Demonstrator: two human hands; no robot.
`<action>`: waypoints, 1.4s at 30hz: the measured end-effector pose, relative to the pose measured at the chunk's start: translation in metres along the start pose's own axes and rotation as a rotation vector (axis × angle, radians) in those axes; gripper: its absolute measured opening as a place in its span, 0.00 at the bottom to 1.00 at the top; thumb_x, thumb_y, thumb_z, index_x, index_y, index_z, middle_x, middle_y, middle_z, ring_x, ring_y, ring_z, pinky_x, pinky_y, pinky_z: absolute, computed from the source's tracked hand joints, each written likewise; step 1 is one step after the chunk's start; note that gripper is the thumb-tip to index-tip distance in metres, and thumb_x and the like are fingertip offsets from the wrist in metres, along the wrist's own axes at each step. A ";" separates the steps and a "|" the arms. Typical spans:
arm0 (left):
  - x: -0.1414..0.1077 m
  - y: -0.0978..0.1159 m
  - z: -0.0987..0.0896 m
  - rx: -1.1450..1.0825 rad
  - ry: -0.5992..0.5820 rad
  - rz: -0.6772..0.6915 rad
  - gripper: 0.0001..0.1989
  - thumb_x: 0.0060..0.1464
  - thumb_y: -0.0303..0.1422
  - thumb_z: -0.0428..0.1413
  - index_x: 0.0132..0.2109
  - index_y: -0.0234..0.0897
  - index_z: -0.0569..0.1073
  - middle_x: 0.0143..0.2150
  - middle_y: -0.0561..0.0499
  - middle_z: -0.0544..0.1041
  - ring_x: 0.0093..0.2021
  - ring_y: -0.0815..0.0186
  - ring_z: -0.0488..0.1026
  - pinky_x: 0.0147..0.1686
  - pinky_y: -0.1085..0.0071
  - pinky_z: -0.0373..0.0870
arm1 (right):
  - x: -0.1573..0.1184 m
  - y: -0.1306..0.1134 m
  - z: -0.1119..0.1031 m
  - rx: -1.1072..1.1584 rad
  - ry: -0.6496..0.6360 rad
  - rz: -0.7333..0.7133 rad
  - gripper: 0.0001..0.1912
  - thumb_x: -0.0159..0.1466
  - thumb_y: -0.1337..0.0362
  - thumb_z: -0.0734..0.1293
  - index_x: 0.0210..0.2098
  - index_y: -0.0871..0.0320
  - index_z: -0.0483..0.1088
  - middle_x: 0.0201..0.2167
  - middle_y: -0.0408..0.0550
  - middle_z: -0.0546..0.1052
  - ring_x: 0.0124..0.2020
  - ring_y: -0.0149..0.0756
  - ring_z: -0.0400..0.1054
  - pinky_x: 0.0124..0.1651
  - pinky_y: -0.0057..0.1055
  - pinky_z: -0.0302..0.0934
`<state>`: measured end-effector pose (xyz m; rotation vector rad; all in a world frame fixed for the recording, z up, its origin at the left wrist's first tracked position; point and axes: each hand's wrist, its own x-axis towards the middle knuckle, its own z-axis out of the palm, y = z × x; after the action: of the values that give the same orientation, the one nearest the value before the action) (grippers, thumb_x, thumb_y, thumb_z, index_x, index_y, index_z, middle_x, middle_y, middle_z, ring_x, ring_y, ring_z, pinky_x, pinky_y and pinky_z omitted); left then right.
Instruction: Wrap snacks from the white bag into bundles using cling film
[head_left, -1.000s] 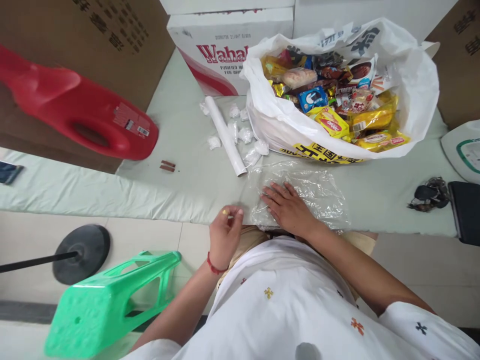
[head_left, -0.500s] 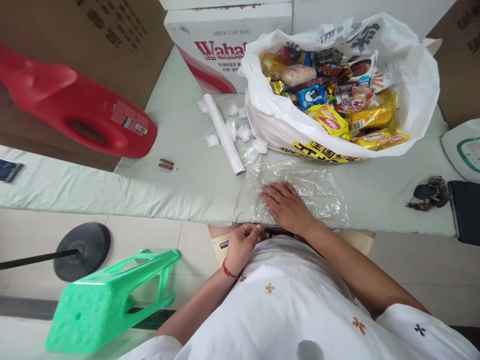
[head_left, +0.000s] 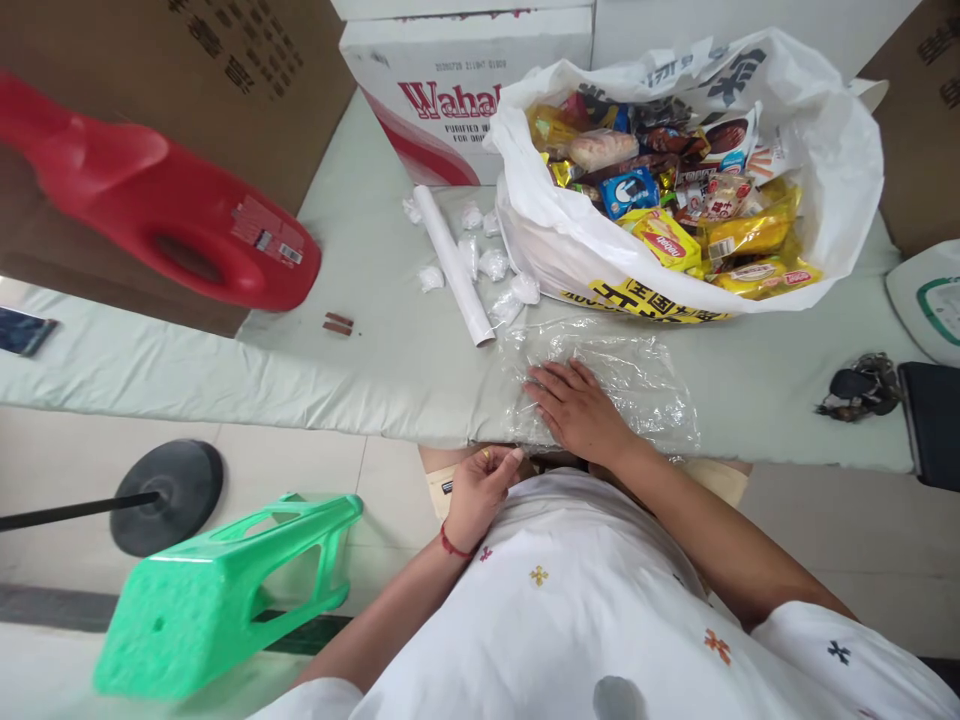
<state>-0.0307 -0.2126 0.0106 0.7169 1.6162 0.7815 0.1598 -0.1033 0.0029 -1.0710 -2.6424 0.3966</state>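
Observation:
A clear plastic bag (head_left: pixel 652 385) lies flat and crinkled along the front edge of the cloth-covered table. My right hand (head_left: pixel 577 405) rests on it, palm down with the fingers stretched out. Just below the table edge, my left hand (head_left: pixel 487 480) is closed in a pinch of thumb and fingers at the bag's near left corner. Beyond the bag are a white paper roll (head_left: pixel 454 265) and several small crumpled clear plastic bundles (head_left: pixel 493 264). A white carrier bag (head_left: pixel 555 245) full of wrapped snacks stands open behind my right hand.
On the left a red plastic jug (head_left: pixel 172 210) leans by a cardboard box (head_left: pixel 300 60). Two brown strips (head_left: pixel 337 324) lie near it. Keys (head_left: pixel 859 388) and a black case (head_left: pixel 930 420) sit at the right. A green stool (head_left: pixel 225 590) lies tipped on the floor.
The view has shifted slightly, so things on the table appear a little further right. Both hands keep nearly the same pose at the clear plastic bag.

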 end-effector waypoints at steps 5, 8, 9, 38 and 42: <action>0.007 0.005 0.010 0.033 0.011 0.008 0.28 0.50 0.58 0.64 0.24 0.36 0.72 0.20 0.52 0.72 0.19 0.73 0.57 0.21 0.73 0.52 | 0.001 0.000 0.000 0.001 0.007 0.000 0.23 0.77 0.63 0.58 0.67 0.56 0.70 0.71 0.51 0.69 0.72 0.49 0.58 0.77 0.56 0.46; 0.002 0.000 0.004 0.013 -0.037 -0.022 0.27 0.49 0.58 0.64 0.28 0.35 0.75 0.23 0.51 0.76 0.19 0.74 0.59 0.21 0.73 0.53 | 0.001 0.000 0.000 0.003 0.008 -0.004 0.22 0.78 0.63 0.57 0.67 0.57 0.70 0.71 0.50 0.69 0.72 0.49 0.58 0.77 0.56 0.46; 0.000 -0.002 0.000 0.015 -0.048 -0.022 0.27 0.49 0.58 0.65 0.29 0.35 0.75 0.24 0.51 0.76 0.19 0.74 0.59 0.21 0.74 0.54 | 0.001 0.000 0.000 0.004 0.006 -0.005 0.23 0.78 0.63 0.56 0.67 0.57 0.70 0.71 0.50 0.69 0.72 0.49 0.58 0.77 0.56 0.45; -0.005 -0.003 -0.008 -0.403 -0.087 -0.119 0.18 0.44 0.43 0.74 0.29 0.34 0.78 0.20 0.54 0.74 0.20 0.76 0.61 0.20 0.79 0.55 | 0.000 0.003 0.003 0.037 0.047 -0.016 0.22 0.78 0.62 0.57 0.66 0.57 0.71 0.70 0.51 0.71 0.71 0.47 0.60 0.77 0.56 0.47; 0.005 -0.008 -0.006 -0.569 -0.177 -0.302 0.11 0.46 0.32 0.71 0.37 0.34 0.81 0.33 0.48 0.83 0.20 0.78 0.59 0.24 0.77 0.66 | 0.000 0.003 0.003 0.040 0.065 -0.018 0.22 0.78 0.62 0.57 0.65 0.58 0.72 0.70 0.51 0.71 0.71 0.48 0.60 0.77 0.56 0.47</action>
<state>-0.0379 -0.2136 0.0018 0.1242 1.2168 0.8711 0.1611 -0.1016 -0.0014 -1.0290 -2.5743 0.4022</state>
